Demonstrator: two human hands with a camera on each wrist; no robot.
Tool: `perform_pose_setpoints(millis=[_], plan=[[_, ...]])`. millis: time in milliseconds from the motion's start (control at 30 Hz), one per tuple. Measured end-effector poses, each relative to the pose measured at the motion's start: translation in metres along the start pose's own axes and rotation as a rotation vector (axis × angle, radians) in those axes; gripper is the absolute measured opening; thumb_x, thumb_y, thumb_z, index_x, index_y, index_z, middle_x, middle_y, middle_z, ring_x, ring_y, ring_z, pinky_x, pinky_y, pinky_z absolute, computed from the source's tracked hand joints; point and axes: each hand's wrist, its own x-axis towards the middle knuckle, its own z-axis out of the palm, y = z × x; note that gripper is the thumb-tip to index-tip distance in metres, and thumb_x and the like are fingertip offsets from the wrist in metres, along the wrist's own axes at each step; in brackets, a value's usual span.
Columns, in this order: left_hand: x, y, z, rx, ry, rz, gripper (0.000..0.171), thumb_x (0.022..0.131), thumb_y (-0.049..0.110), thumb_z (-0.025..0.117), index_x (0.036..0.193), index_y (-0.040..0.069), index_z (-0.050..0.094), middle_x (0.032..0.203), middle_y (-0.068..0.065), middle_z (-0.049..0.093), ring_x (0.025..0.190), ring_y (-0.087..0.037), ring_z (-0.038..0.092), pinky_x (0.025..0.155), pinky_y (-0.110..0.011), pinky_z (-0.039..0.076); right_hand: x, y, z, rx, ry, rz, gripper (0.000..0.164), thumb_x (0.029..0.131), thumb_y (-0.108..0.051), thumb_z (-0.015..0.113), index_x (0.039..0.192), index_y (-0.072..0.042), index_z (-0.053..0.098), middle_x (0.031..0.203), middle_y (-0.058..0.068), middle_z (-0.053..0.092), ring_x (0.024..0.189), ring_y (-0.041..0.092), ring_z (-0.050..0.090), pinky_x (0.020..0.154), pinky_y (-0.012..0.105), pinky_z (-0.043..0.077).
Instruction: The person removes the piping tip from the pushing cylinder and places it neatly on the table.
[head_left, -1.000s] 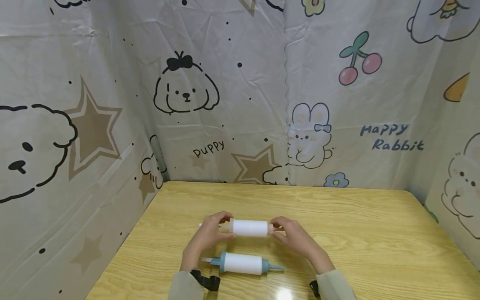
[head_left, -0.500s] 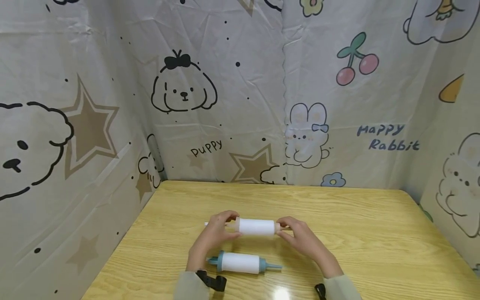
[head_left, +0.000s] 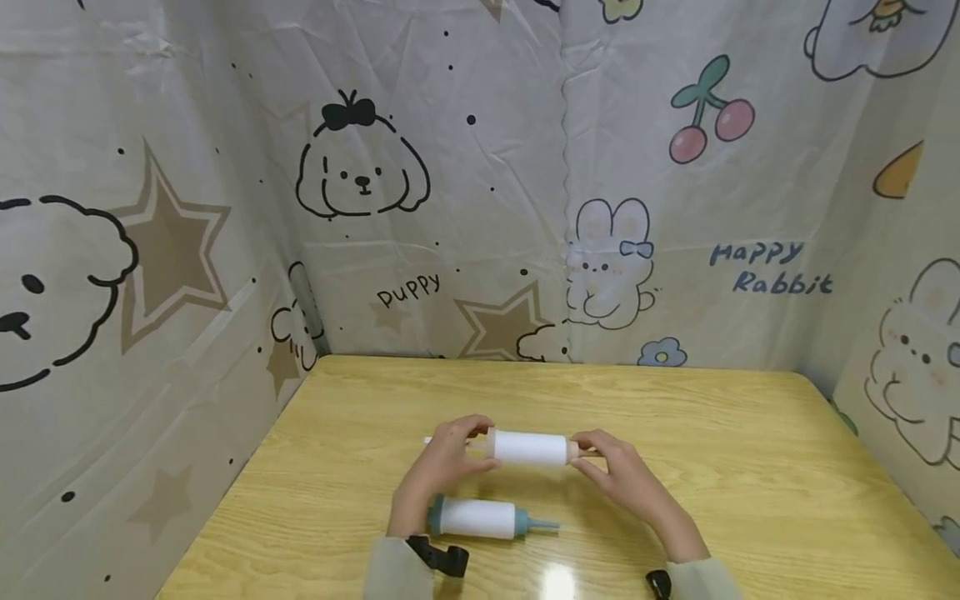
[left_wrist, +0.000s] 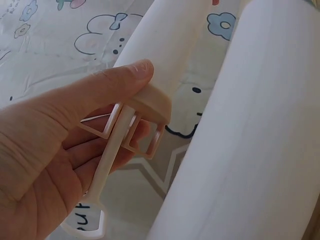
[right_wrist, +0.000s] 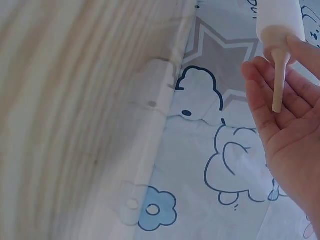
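Both hands hold a syringe with a white barrel and beige ends (head_left: 529, 447) level, above the table. My left hand (head_left: 452, 450) grips its plunger end, thumb on the barrel's rim (left_wrist: 150, 97) and the other fingers behind the beige frame; a ring-ended plunger rod (left_wrist: 112, 155) sticks out there. At the other end, my right hand (head_left: 613, 460) pinches the beige cap, thumb on it, with the thin nozzle (right_wrist: 279, 90) pointing over the palm. A second syringe, white with blue-green ends (head_left: 480, 518), lies nearer on the table, its plunger end partly hidden by the left wrist.
The wood-grain table (head_left: 690, 417) reaches back to a printed cloth wall (head_left: 420, 208), with more cloth on both sides. Black straps (head_left: 442, 557) with cameras sit on the wrists. Light glares off the front of the table (head_left: 557, 579).
Both hands and the beige-ended syringe have moved right together, keeping the same grips. The blue-green syringe stays on the table, its plunger end now more covered by the left wrist.
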Motion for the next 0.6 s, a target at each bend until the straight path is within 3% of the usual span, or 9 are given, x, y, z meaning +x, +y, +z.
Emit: perform_pose_setpoints(millis=[300, 600], plan=[[0.006, 0.011, 0.007, -0.021, -0.001, 0.012, 0.049, 0.083, 0.024, 0.079, 0.123, 0.004, 0.061, 0.121, -0.013, 0.067, 0.111, -0.034, 0.065, 0.093, -0.044, 0.056, -0.008, 0.006, -0.01, -0.024, 0.027, -0.013, 0.028, 0.089, -0.014, 0.07, 0.115, -0.005, 0.065, 0.109, 0.006, 0.07, 0.097, 0.024, 0.069, 0.083, 0.035, 0.061], [0.012, 0.019, 0.019, -0.052, -0.007, 0.013, 0.048, 0.082, 0.023, 0.08, 0.123, 0.004, 0.061, 0.121, -0.013, 0.067, 0.111, -0.032, 0.065, 0.094, -0.042, 0.056, -0.017, 0.01, -0.02, -0.04, 0.044, -0.009, 0.028, 0.089, -0.012, 0.071, 0.115, -0.004, 0.065, 0.107, 0.006, 0.07, 0.096, 0.025, 0.069, 0.081, 0.039, 0.061]])
